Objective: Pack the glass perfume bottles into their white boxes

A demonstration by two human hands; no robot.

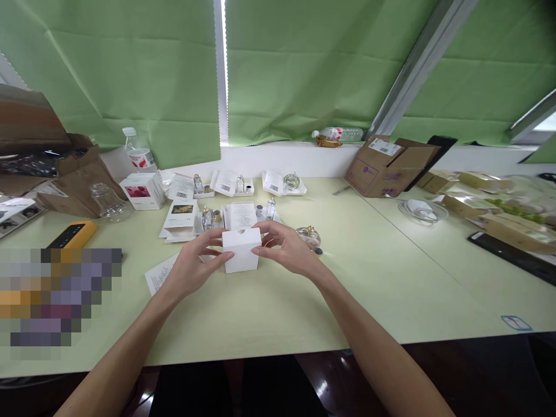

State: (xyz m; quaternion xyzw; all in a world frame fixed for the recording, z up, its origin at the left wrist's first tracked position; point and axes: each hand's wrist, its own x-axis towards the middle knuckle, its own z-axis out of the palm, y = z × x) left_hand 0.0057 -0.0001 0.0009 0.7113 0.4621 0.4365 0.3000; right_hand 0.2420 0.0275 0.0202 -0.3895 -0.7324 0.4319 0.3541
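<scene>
A small white carton is upright at the middle of the table, between my two hands. My left hand grips its left side, thumb on the near face and fingers behind. On the opposite side, my right hand pinches the box the same way. Just past my right hand lies a round glass bottle with a dark cap beside it. Behind the carton stand a clear glass bottle and a printed white sheet. Another printed leaflet lies partly under my left wrist.
Along the back are white trays with small bottles and leaflets. A white box with a pink picture, a glass jar and a yellow-black device are left. To the right are a cardboard box and a coiled white cable.
</scene>
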